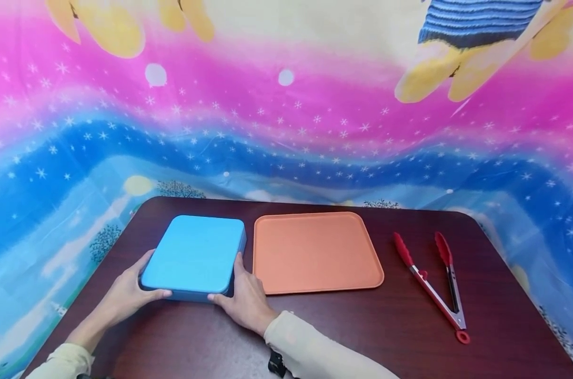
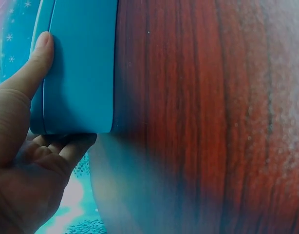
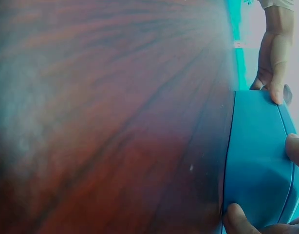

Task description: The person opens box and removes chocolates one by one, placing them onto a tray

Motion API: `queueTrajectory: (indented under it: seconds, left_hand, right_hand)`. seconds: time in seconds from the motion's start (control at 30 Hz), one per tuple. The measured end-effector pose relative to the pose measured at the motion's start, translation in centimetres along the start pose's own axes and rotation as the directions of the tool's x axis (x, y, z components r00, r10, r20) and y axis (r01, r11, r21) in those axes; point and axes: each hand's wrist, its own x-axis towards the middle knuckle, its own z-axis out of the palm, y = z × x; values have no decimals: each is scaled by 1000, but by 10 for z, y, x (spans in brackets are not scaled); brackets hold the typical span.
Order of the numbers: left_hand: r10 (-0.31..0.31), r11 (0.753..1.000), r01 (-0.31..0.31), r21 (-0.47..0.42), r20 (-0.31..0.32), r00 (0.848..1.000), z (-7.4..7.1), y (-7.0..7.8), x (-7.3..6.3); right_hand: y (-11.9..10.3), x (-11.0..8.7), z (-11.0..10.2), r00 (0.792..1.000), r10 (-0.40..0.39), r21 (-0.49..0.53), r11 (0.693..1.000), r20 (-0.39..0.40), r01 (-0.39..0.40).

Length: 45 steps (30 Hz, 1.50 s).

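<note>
A flat blue box [image 1: 193,252] with a lighter blue lid lies on the dark wooden table [image 1: 191,342], left of the middle. My left hand [image 1: 129,292] holds its near left corner, the thumb along the front edge and the fingers against the left side. At the near right corner, my right hand [image 1: 249,301] grips the box, thumb at the front and fingers along the right side. In the left wrist view the thumb crosses the lid seam of the box [image 2: 84,73]. The right wrist view shows both hands at the box [image 3: 256,151], its base close against the tabletop.
An orange rectangular tray [image 1: 314,252] lies just right of the box. Farther right, red-tipped tongs [image 1: 433,295] rest spread apart, their ring end toward the near edge. A colourful printed cloth [image 1: 286,126] hangs behind and around the table.
</note>
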Motion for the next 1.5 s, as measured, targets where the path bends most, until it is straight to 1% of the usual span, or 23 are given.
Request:
queueTrajectory:
  seconds: [0.1,0.23,0.37,0.47,0.57,0.7,0.83,0.97,1.07,1.23,1.33,1.5]
  left_hand:
    - [-1,1000,1,2,5,1000,1,1,-2]
    - [-1,1000,1,13,12,1000,0,3,-2]
    - [-12,999,11,30,35,999,-1,5,1]
    - [-14,999,12,36,41,999,0,7,3]
    - [-17,999,16,36,27,999,0,8,5]
    - [-18,999,17,36,23,1000,1,7,7]
    - [-3,999,1,54,28,1000,3,7,8]
    - [5,998,-7,67,22,1000,2,8,6]
    - [5,998,-6,63,21,1000,2,8,5]
    - [-2,999,2,37,23,1000,4,7,4]
    - [-13,1000,12,26,24,1000,3,7,5]
    - [-24,1000,24,14,9,1000,4,6,5]
  right_hand:
    - [1,0,0,1000,10,10,1000,2,-10]
    - [0,1,-1,1000,26,33,999,-14,-26]
    - [-1,4,-2,1000,23,38,999,-18,-22]
    - [-2,4,-2,1000,17,40,999,-20,-17]
    - [-3,4,-2,1000,15,32,999,-25,-14]
    - [-4,4,-2,999,6,-12,1000,-36,-6]
    - [-4,3,-1,999,-16,-55,998,-37,14]
    - [-4,2,0,998,-45,-52,998,-38,43]
    - [-4,1,1,998,-50,-35,998,-45,49]
    - [-5,2,1,999,-3,-5,1000,-53,3]
    - [-6,5,0,999,21,25,999,-44,-20]
    - [-7,6,1,999,24,39,999,-32,-23]
